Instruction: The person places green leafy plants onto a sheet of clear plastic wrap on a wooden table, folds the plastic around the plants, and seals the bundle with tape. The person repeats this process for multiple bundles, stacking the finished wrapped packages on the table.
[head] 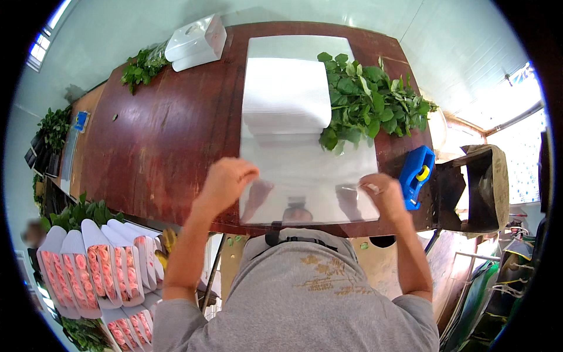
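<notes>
A bundle of leafy green stems [374,97] lies across the table, its left part wrapped in white corrugated cardboard [286,94]. Under the bundle is a stack of clear plastic sheet [308,176], glossy enough to reflect both hands. My left hand [231,178] is raised over the sheet's left edge, fingers curled; whether it pinches anything is unclear. Above the right edge is my right hand [383,191], with a small whitish piece, perhaps tape, at its fingertips. Just right of it stands a blue tape dispenser [413,178] with a yellow core.
A second wrapped bundle [193,42] lies at the table's back left. Pink roses in white cardboard wraps [99,268] stand at the lower left. A small blue object [81,119] sits near the table's far left end. Right of the table is a dark, cloth-edged frame [475,189].
</notes>
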Tool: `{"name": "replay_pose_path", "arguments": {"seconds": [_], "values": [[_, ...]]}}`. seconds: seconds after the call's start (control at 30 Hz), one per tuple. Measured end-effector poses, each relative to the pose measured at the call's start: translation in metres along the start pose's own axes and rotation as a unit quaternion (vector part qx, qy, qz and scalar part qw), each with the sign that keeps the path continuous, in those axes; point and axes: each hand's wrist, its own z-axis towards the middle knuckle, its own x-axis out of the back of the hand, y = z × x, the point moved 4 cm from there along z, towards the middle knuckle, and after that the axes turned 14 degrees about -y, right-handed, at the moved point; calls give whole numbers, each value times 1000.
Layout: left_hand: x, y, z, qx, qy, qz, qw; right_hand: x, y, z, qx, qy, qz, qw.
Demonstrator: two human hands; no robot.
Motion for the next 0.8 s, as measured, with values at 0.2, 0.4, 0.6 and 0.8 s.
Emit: {"name": "replay_pose_path", "arguments": {"seconds": [0.2, 0.4, 0.6, 0.8], "values": [[103, 4, 110, -5, -11, 46, 999, 124, 1, 58, -32, 80, 8, 996], [140, -51, 210, 37, -77, -15, 996, 137, 61, 173, -33, 73, -26, 996], [124, -23, 257, -31, -61, 55, 996, 115, 105, 220, -69, 40, -11, 997], [68, -63, 280, 20, -286, 205, 936, 116, 116, 222, -110, 62, 72, 989]]}}
